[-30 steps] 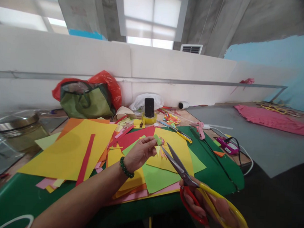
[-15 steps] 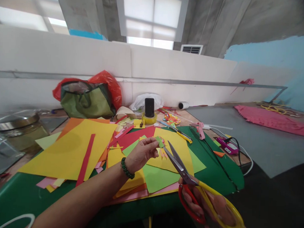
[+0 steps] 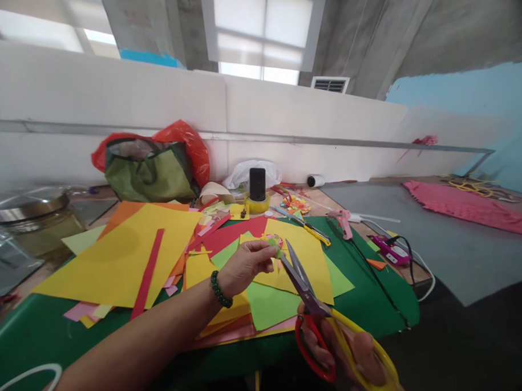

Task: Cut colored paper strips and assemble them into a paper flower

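My left hand, with a green bead bracelet at its wrist, pinches a small piece of green paper between thumb and fingers. In my right hand is a pair of scissors with one red and one yellow handle. The blades stand apart, and their tips are close to the green piece; whether they touch it I cannot tell. Beneath both hands lie a yellow sheet and a light green sheet. A small multicoloured paper flower shows just behind the green piece.
Large yellow paper with a red strip lies at left. A box cutter, a pink glue gun and a purple power strip are to the right. Behind stand a phone and a green bag. A glass jar is far left.
My right hand has moved the scissors a little to the left, bringing the blades nearer the green paper. The left hand still pinches the piece and has barely shifted.
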The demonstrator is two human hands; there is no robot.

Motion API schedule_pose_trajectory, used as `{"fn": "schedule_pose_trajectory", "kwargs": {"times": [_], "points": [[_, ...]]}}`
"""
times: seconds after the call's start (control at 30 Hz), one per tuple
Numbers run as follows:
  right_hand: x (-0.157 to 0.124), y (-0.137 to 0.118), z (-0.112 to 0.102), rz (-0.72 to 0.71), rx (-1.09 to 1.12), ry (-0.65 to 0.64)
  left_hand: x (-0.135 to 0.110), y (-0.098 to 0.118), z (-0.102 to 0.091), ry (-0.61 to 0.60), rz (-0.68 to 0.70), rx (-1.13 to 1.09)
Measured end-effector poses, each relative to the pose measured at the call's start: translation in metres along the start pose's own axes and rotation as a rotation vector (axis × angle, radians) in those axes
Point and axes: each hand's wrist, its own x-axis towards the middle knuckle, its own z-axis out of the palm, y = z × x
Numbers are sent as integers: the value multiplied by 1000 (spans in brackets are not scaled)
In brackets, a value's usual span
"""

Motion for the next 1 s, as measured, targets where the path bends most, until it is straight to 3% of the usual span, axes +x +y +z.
{"fn": "schedule_pose_trajectory", "kwargs": {"times": [0.2,0.43,0.8,1.0], "points": [[2,6,8,-112,-38,16,1,0,-2,-31,3,26],[-3,7,6,-98,-26,45,3,-3,-5,-55,8,45],[-5,2,10,-71,-32,-22,1,-2,-2,-79,0,108],[-5,2,13,-16,73,-51,2,-6,-5,-111,9,158]]}}
